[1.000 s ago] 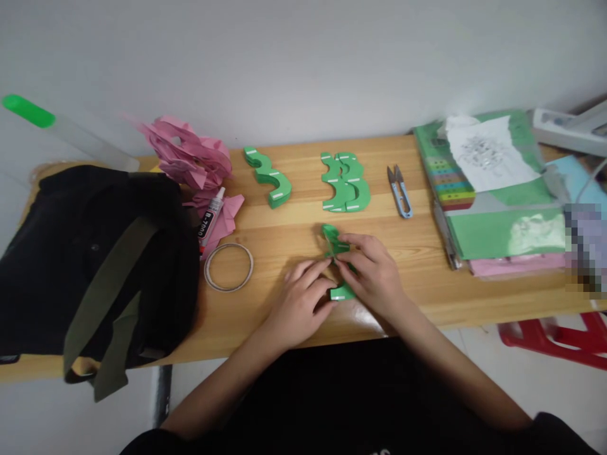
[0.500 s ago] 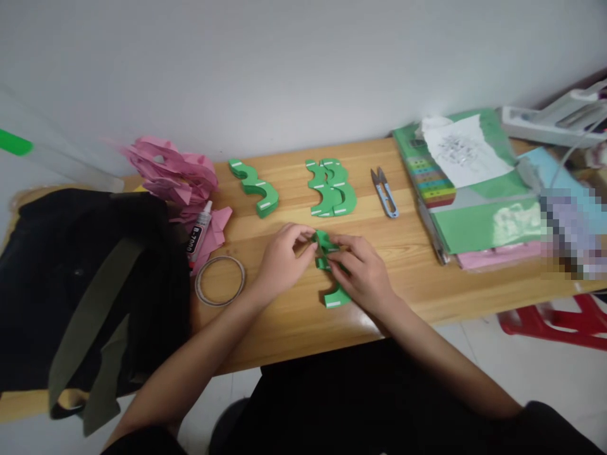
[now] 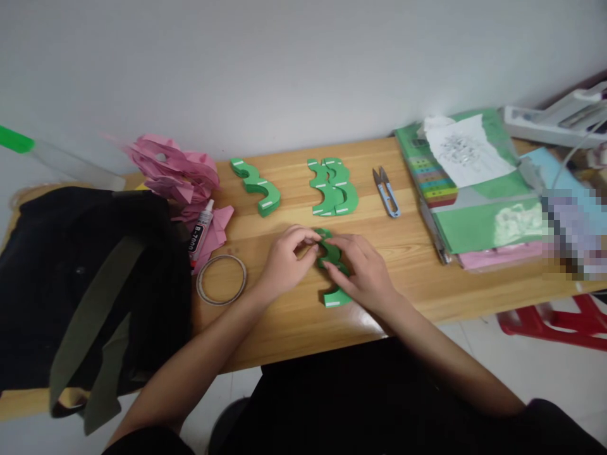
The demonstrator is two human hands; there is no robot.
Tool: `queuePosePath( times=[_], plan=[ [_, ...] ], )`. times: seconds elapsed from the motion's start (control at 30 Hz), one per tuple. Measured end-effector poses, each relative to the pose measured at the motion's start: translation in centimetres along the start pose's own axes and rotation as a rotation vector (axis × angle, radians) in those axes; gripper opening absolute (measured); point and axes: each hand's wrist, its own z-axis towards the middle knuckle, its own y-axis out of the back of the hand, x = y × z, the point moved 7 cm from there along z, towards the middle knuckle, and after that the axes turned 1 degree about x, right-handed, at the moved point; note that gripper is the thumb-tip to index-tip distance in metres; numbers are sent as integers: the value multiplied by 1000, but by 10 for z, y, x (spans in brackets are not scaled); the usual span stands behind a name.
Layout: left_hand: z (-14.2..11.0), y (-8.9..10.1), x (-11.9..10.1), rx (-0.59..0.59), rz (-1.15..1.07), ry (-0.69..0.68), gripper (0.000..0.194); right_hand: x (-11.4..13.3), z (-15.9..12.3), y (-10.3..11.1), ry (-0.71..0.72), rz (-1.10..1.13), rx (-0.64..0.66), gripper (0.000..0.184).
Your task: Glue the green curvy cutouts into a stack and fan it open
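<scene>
The green paper piece (image 3: pixel 332 253), a wavy shape with a white strip at its six o'clock end, lies on the tabletop (image 3: pixel 294 332) between the two hands. The left hand (image 3: pixel 288 260) comes in from its nine o'clock side, thumb and fingertips brought close together at the piece's upper edge, near eleven o'clock; whether they pinch the paper or something thin on it, I cannot tell. The right hand (image 3: pixel 366 273) holds it from three o'clock, thumb and forefinger spread over the middle and covering part of it, while the lower curl shows free below that thumb. A second ago the left hand was down by the piece's lower end, toward seven o'clock; it is now up at the top. Against half a second ago, the left hand has hardly shifted, but the right forefinger and thumb have parted, the forefinger reaching toward twelve o'clock and more green showing between them. The rest of the table looks unchanged: from the piece, a green stack (image 3: pixel 334 189) with white strips lies at twelve o'clock, a wavy green stack (image 3: pixel 257 188) between ten and eleven, the small snips (image 3: pixel 387 194) between one and two, the tape roll (image 3: pixel 198 283) toward nine, with the glue tube (image 3: pixel 201 234) beyond it on pink paper (image 3: pixel 219 225).
</scene>
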Motion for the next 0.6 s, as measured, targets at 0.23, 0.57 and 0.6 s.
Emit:
queuePosePath(
  times=[0.23, 0.57, 0.6],
  plan=[
    [0, -2, 13, -20, -44, 110, 31, -5, 4, -5, -48, -38, 78, 24],
    [1, -2, 12, -14, -44, 55, 19, 0, 2, -9, 70, -48, 92, 26],
    [1, -3, 12, -12, -57, 58, 18, 1, 2, -9, 73, -46, 96, 27]
  ],
)
